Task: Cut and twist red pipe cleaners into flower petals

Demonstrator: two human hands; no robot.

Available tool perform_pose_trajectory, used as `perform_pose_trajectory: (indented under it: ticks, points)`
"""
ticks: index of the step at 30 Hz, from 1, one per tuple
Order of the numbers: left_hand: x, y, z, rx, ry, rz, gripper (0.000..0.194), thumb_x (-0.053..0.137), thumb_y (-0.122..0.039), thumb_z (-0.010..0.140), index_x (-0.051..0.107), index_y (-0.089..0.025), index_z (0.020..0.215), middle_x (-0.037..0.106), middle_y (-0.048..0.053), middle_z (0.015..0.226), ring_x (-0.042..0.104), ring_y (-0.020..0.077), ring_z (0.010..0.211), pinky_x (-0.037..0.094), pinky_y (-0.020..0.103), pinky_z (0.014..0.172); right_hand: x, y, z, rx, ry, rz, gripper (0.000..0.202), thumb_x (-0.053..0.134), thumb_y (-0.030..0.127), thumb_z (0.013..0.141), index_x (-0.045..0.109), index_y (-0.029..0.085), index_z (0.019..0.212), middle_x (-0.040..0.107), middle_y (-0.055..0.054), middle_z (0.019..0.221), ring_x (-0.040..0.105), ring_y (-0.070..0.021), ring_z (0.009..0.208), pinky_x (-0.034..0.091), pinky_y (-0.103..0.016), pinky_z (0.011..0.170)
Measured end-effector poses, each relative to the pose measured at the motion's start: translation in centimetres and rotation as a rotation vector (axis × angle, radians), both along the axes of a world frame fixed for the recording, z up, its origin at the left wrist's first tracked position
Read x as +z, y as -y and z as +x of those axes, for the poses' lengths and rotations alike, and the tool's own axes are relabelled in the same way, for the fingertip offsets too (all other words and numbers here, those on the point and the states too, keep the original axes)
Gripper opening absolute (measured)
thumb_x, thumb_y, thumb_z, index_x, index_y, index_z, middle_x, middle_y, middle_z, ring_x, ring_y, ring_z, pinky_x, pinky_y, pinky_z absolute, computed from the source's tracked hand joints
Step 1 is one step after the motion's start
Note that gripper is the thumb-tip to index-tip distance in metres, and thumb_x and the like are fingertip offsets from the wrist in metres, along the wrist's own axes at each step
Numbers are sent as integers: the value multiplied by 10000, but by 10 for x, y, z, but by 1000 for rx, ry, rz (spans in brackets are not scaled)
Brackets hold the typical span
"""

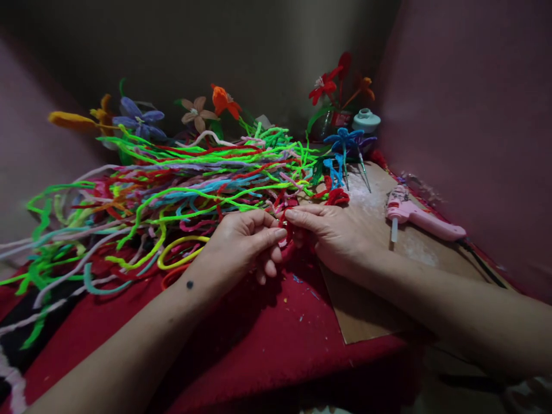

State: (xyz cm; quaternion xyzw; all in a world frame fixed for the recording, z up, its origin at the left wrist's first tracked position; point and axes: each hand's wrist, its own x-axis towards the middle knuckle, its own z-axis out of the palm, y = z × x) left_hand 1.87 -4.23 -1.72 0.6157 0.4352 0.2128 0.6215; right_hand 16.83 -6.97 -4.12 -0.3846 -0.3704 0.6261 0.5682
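Observation:
Both hands meet over the front of the red cloth, fingertips almost touching. A short red pipe cleaner (282,219) is pinched between them. My left hand (248,238) is closed, thumb and forefinger pressed on its left side. My right hand (330,233) pinches the same piece from the right, its other fingers curled out of sight. Most of the red piece is hidden by the fingers. Just beyond the hands lie bent red pipe cleaner loops (337,197). A large heap of coloured pipe cleaners (202,172) spreads behind and to the left of my left hand.
A pink glue gun (425,218) with a glue stick rests on a brown board (366,310) at right, its cord trailing back. Blue pipe cleaner flowers (344,140) stand behind. A pale blue bottle (366,119) and red flowers (324,86) are near the wall. Scraps dot the red cloth (259,351).

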Motion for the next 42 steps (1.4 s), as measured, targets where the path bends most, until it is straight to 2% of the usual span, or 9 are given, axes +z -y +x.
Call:
perform_pose_trajectory:
  ticks: [6, 13, 18, 20, 25, 30, 35, 37, 42]
  points:
    - [-1, 6, 3, -91, -75, 81, 141, 493, -282, 831, 539, -177, 749, 554, -45, 510, 517, 87, 364, 382, 155, 315, -10, -5, 0, 22, -115, 5, 144, 691, 211, 696, 624, 134, 594, 507, 43, 501, 435, -54, 436, 358, -184, 426]
    - [-10, 14, 3, -92, -193, 442, 228, 473, -307, 854, 530, -186, 668, 529, -54, 479, 481, 55, 358, 371, 127, 351, -14, -7, -1, -19, -231, -98, 89, 686, 182, 664, 623, 143, 615, 547, 31, 538, 428, -61, 470, 321, -187, 438]
    - [-6, 19, 8, -46, -32, 47, 184, 463, -339, 854, 524, -195, 756, 552, -48, 502, 492, 90, 341, 376, 167, 303, -11, -6, -1, -68, -235, -105, 129, 669, 169, 656, 578, 157, 566, 518, 28, 518, 419, -77, 475, 331, -218, 466]
    - [-6, 20, 11, -33, 19, -20, 198, 473, -341, 850, 506, -184, 735, 558, -41, 508, 496, 93, 344, 390, 177, 306, -11, -6, -1, -80, -237, -112, 141, 667, 165, 652, 566, 161, 555, 508, 26, 511, 417, -82, 472, 334, -227, 470]
    - [-13, 25, 16, 7, 23, 20, 210, 483, -349, 848, 461, -181, 724, 555, -45, 503, 508, 101, 343, 424, 201, 316, -12, -9, 0, -98, -266, -126, 117, 668, 140, 648, 580, 167, 576, 510, 24, 518, 420, -89, 474, 337, -229, 464]
    - [-16, 29, 18, 32, -20, 185, 161, 486, -352, 850, 439, -198, 847, 567, -55, 569, 565, 120, 408, 469, 223, 354, -10, -10, 1, -120, -305, -170, 107, 632, 134, 682, 587, 153, 587, 505, 24, 510, 416, -86, 466, 356, -223, 461]
    - [-13, 27, 18, -19, 70, 87, 97, 476, -265, 850, 417, -194, 876, 593, -37, 624, 609, 141, 486, 529, 286, 464, -10, -14, 4, -120, -371, -195, 86, 599, 86, 705, 616, 133, 633, 548, 14, 551, 455, -82, 488, 380, -215, 475]
    - [-15, 27, 16, 5, 47, 191, 117, 478, -271, 852, 436, -200, 934, 614, -26, 654, 628, 148, 528, 533, 285, 512, -10, -16, 5, -127, -404, -217, 88, 601, 80, 710, 610, 135, 641, 557, 16, 562, 457, -78, 491, 385, -210, 479]
    - [-28, 33, 12, 96, -155, 736, 383, 546, -284, 825, 463, -246, 1197, 690, 48, 928, 679, 193, 819, 499, 257, 712, -7, -14, 2, -162, -386, -249, 97, 621, 74, 695, 598, 154, 644, 589, 17, 608, 500, -85, 542, 427, -216, 547]
